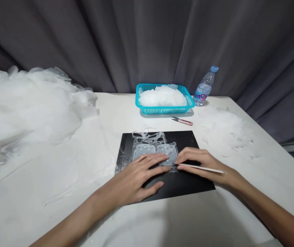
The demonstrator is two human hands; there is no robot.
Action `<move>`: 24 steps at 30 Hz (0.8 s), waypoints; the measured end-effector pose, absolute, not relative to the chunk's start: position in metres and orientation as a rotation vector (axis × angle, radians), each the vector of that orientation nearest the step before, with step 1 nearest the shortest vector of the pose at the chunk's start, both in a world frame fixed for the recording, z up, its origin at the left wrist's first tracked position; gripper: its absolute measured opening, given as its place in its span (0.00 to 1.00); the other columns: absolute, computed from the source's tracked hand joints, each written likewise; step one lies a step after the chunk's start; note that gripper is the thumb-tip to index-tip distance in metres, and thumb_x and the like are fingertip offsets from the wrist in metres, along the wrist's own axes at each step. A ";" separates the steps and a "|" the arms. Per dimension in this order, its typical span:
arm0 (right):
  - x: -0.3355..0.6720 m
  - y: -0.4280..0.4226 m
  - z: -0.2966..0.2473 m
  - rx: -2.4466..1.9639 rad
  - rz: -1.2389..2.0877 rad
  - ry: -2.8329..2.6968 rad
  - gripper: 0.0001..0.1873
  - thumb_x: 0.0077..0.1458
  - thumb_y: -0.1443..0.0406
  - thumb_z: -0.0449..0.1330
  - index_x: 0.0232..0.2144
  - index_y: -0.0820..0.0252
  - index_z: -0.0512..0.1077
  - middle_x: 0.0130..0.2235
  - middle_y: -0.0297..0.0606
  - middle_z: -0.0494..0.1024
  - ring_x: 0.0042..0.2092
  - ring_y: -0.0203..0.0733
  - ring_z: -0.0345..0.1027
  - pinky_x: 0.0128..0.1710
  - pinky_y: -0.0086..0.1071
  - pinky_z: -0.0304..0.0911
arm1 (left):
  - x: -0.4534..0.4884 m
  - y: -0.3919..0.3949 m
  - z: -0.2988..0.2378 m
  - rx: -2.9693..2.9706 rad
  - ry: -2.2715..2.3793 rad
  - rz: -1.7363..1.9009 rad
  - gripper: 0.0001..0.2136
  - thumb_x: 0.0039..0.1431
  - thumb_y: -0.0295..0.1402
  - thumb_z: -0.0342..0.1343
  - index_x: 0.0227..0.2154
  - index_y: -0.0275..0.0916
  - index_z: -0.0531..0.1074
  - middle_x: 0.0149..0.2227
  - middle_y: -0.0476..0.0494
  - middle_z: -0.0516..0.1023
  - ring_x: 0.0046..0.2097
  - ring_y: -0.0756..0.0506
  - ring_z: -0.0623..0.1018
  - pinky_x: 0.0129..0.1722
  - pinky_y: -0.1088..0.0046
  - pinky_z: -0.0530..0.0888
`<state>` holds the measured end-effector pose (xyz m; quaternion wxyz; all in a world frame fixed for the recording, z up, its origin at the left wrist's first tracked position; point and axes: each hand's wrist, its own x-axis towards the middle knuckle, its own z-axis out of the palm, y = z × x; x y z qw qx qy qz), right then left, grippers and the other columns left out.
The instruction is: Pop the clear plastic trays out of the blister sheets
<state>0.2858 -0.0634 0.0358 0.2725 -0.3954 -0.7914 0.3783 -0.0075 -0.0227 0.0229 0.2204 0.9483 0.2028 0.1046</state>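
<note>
A translucent moulded plastic or silicone sheet (143,149) with rounded rectangular panels lies on a black mat (185,185). Loose clear strips curl over its far edge. My left hand (142,173) rests flat across the near part of the sheet, fingers stretched and apart, hiding some of it. At the sheet's right edge, my right hand (198,161) is closed around slim white tweezers (206,168). Their narrow end points left at the sheet, and the back end reaches past the wrist. Whether the tip grips any material is too small to tell.
Behind the mat lie pink-handled thread snips (182,121). A turquoise basket (166,110) holds a pile of translucent pieces, with a water bottle (204,87) beside it. A large translucent heap (34,103) covers the left; scraps (226,130) lie right. A grey curtain (147,44) hangs behind.
</note>
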 end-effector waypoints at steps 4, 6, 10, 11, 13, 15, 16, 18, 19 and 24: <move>0.284 -0.064 0.032 -0.975 1.050 -2.136 0.10 0.72 0.65 0.57 0.49 0.56 0.78 0.50 0.41 0.80 0.52 0.41 0.76 0.54 0.34 0.69 | -0.009 -0.018 0.021 2.564 0.570 0.276 0.22 0.72 0.41 0.56 0.66 0.56 0.69 0.74 0.50 0.62 0.71 0.37 0.66 0.71 0.54 0.64; 0.284 -0.064 0.032 -0.967 1.046 -2.111 0.10 0.72 0.66 0.57 0.48 0.56 0.79 0.49 0.40 0.81 0.51 0.40 0.76 0.54 0.33 0.69 | -0.009 -0.016 0.020 2.565 0.576 0.242 0.22 0.72 0.42 0.56 0.67 0.56 0.68 0.74 0.52 0.60 0.72 0.37 0.65 0.71 0.54 0.63; 0.282 -0.064 0.035 -1.012 1.018 -2.092 0.06 0.69 0.66 0.61 0.45 0.57 0.79 0.46 0.37 0.82 0.47 0.38 0.77 0.50 0.30 0.70 | -0.009 -0.016 0.020 2.575 0.602 0.170 0.22 0.73 0.46 0.53 0.67 0.58 0.67 0.75 0.55 0.57 0.73 0.38 0.63 0.71 0.54 0.63; 0.282 -0.064 0.035 -1.023 1.007 -2.096 0.06 0.69 0.65 0.62 0.45 0.57 0.79 0.45 0.37 0.82 0.46 0.38 0.77 0.49 0.30 0.70 | -0.009 -0.016 0.020 2.575 0.604 0.156 0.22 0.73 0.46 0.53 0.68 0.58 0.66 0.75 0.55 0.57 0.74 0.38 0.62 0.72 0.54 0.62; 0.280 -0.065 0.034 -1.053 0.983 -2.108 0.06 0.69 0.65 0.62 0.45 0.57 0.79 0.44 0.36 0.82 0.44 0.37 0.77 0.47 0.29 0.70 | -0.008 -0.016 0.021 2.573 0.597 0.145 0.23 0.73 0.47 0.52 0.68 0.58 0.65 0.75 0.55 0.56 0.74 0.39 0.63 0.72 0.54 0.61; 0.279 -0.065 0.031 -1.070 0.942 -2.116 0.06 0.69 0.65 0.62 0.45 0.57 0.78 0.43 0.36 0.82 0.43 0.38 0.77 0.46 0.30 0.70 | -0.008 -0.017 0.022 2.570 0.588 0.146 0.24 0.73 0.47 0.52 0.69 0.57 0.65 0.75 0.53 0.57 0.73 0.39 0.63 0.73 0.53 0.60; 0.279 -0.066 0.029 -1.061 0.921 -2.119 0.06 0.68 0.65 0.63 0.45 0.57 0.78 0.42 0.36 0.82 0.43 0.38 0.77 0.47 0.31 0.70 | -0.007 -0.017 0.022 2.569 0.588 0.151 0.24 0.73 0.48 0.53 0.69 0.56 0.65 0.75 0.53 0.57 0.73 0.39 0.63 0.73 0.53 0.60; 0.278 -0.065 0.024 -1.003 0.890 -2.124 0.05 0.68 0.66 0.63 0.45 0.57 0.77 0.43 0.37 0.82 0.45 0.40 0.77 0.48 0.32 0.71 | -0.007 -0.017 0.022 2.560 0.600 0.163 0.23 0.73 0.48 0.53 0.68 0.56 0.67 0.75 0.52 0.58 0.73 0.38 0.63 0.72 0.53 0.61; 0.277 -0.065 0.021 -0.972 0.884 -2.129 0.05 0.68 0.67 0.62 0.45 0.58 0.77 0.44 0.38 0.82 0.46 0.40 0.77 0.49 0.33 0.71 | -0.007 -0.016 0.023 2.552 0.605 0.168 0.23 0.72 0.49 0.54 0.67 0.56 0.68 0.74 0.52 0.59 0.73 0.38 0.64 0.72 0.53 0.62; 0.276 -0.065 0.017 -0.899 0.873 -2.147 0.07 0.69 0.70 0.61 0.47 0.58 0.76 0.46 0.39 0.82 0.49 0.41 0.77 0.53 0.35 0.70 | -0.006 -0.015 0.024 2.513 0.614 0.195 0.22 0.71 0.49 0.56 0.65 0.57 0.70 0.73 0.51 0.61 0.72 0.38 0.65 0.72 0.54 0.62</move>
